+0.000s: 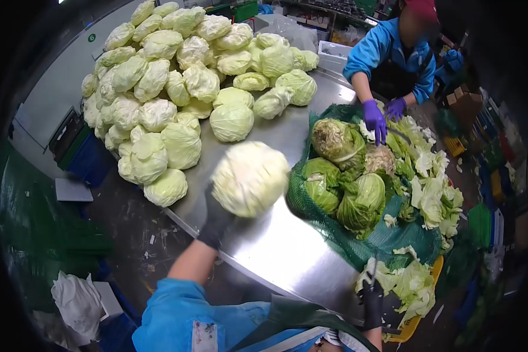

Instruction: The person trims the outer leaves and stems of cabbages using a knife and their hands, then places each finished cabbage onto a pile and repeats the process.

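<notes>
My left hand (215, 218), in a dark glove, holds a pale trimmed cabbage (250, 179) above the steel table (276, 240). The cabbage hides most of its fingers. At the lower right, my right hand (372, 302), also dark-gloved, is closed round a knife (374, 271) whose blade points up, beside loose leaves (413, 284). Between my hands and the co-worker, a green mesh bag (311, 214) lies open with several untrimmed green cabbages (362, 202) in it.
A large heap of pale cabbages (158, 111) covers the table's far left. Across the table a co-worker (387, 56) in purple gloves reaches to the mesh bag. Cut leaves (431, 182) pile at the right edge. A yellow crate (412, 327) stands below the leaves near my right hand.
</notes>
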`<state>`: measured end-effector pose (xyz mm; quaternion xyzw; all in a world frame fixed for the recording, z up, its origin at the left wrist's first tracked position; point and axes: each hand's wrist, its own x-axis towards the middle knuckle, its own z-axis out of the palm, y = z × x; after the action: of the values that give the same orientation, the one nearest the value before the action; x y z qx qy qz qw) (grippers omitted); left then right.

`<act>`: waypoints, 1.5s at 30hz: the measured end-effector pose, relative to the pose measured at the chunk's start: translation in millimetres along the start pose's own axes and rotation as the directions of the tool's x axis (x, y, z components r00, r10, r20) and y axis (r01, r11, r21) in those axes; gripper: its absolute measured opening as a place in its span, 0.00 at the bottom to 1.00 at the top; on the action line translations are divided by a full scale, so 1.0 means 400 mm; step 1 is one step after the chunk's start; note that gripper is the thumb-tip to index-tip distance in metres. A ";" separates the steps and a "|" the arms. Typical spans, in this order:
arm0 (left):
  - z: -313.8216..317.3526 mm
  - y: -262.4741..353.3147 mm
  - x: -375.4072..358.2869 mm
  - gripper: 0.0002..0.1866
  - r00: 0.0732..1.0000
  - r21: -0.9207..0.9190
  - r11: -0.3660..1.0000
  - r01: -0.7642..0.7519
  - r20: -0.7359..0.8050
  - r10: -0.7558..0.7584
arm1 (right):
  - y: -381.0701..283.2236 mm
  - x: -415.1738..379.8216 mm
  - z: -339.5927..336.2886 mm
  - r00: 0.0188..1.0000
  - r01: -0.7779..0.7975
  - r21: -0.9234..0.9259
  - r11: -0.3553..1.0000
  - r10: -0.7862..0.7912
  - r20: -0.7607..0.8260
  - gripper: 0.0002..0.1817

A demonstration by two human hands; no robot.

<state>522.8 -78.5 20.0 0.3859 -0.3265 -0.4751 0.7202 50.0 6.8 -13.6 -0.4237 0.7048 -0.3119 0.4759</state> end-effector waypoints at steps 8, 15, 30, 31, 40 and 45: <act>-0.154 0.093 0.485 0.35 0.980 -0.278 0.945 0.171 -0.050 -0.192 | -0.041 0.048 0.078 0.997 -0.069 -0.054 0.996 0.070 0.013 0.21; -0.175 0.084 0.838 0.42 0.952 -0.632 0.773 -0.062 -0.270 -0.145 | -0.119 0.052 0.153 0.991 -0.024 0.017 1.000 0.022 0.133 0.27; 0.598 -0.341 0.332 0.29 0.774 0.629 0.717 -0.301 0.600 -0.202 | -0.104 0.089 0.115 0.998 0.056 0.401 0.914 -0.046 -0.034 0.09; 0.642 -0.361 0.330 0.29 0.763 0.625 0.719 -0.302 0.611 -0.211 | -0.149 0.121 0.109 0.984 0.167 0.380 0.910 -0.131 -0.120 0.09; 0.644 -0.359 -0.009 0.31 -0.109 -0.079 0.365 -0.928 0.992 -0.062 | -0.108 0.216 -0.072 0.901 0.339 0.353 0.872 -0.193 -0.389 0.24; 0.361 -0.447 -0.092 0.29 0.763 0.616 0.759 -0.211 0.589 -0.266 | 0.045 0.115 -0.123 0.852 0.350 -0.113 0.930 -0.366 -0.373 0.29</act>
<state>312.2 -124.3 -68.3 0.4282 -0.6913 -0.4453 0.3747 -10.0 -24.4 -30.2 -0.4870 0.6997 -0.4581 0.2517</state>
